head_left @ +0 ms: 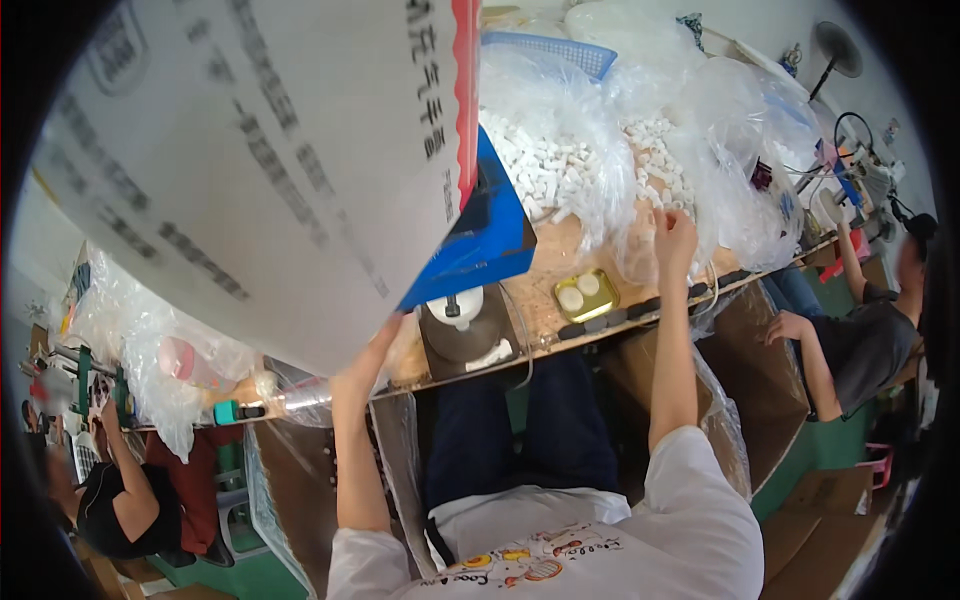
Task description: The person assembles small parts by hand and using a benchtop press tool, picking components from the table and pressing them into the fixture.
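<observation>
A blue bench machine (500, 215) stands on the wooden worktable (548, 248), with a grey base plate and a white round part (455, 308) under its head. My left hand (372, 352) is at the machine's left side; a large printed sheet (250, 180) close to the camera hides its fingers. My right hand (676, 238) is raised at the near edge of a pile of small white plastic pieces (660, 165), its fingers curled together. Whatever they may hold is too small to make out. Between my hands, a yellow tray (587, 294) holds two round pale pieces.
More white pieces (540, 165) lie on clear plastic bags (600, 90), near a blue basket (560, 50). A clear bottle (300, 398) with a teal cap lies at left. Cardboard boxes (760, 370) stand below the table edge. Other people (870, 340) sit on both sides.
</observation>
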